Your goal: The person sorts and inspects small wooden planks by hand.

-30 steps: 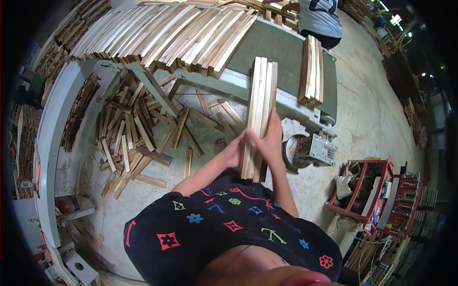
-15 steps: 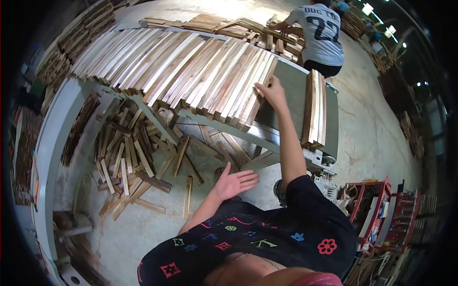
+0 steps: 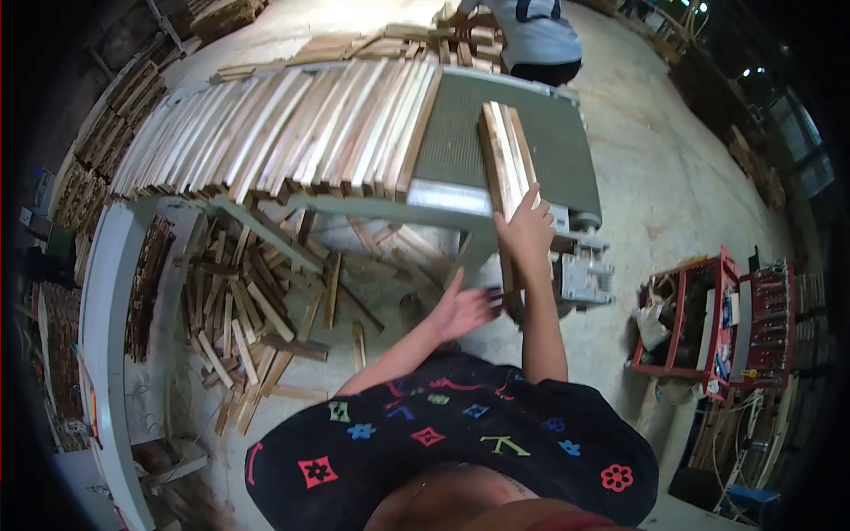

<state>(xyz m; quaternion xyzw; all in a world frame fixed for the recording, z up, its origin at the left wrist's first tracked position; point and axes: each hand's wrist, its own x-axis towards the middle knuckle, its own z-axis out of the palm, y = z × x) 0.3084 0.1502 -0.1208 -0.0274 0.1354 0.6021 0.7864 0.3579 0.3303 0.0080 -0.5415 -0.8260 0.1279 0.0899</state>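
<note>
A small bundle of wooden strips [image 3: 506,159] lies across the green belt [image 3: 553,146] and juts past its front edge. My right hand [image 3: 529,232] is closed around the near part of this bundle. Beside the bundle's lower end is my left hand [image 3: 465,311], its thumb raised and fingers stretched out; whether the fingertips touch the wood is unclear. A long row of strips [image 3: 292,128] lies side by side on the left part of the table, apart from the bundle.
Loose wood pieces [image 3: 243,310] are piled on the floor under the table. A red tool cart [image 3: 682,319] stands at the right. Beyond the table, a person in a white shirt [image 3: 540,40] bends near more wood. Stacked wood [image 3: 106,159] stands at the far left.
My right hand has left the long row and taken hold of the separate bundle, which has shifted toward me. My left hand has moved right, near the bundle's end. The view has shifted.
</note>
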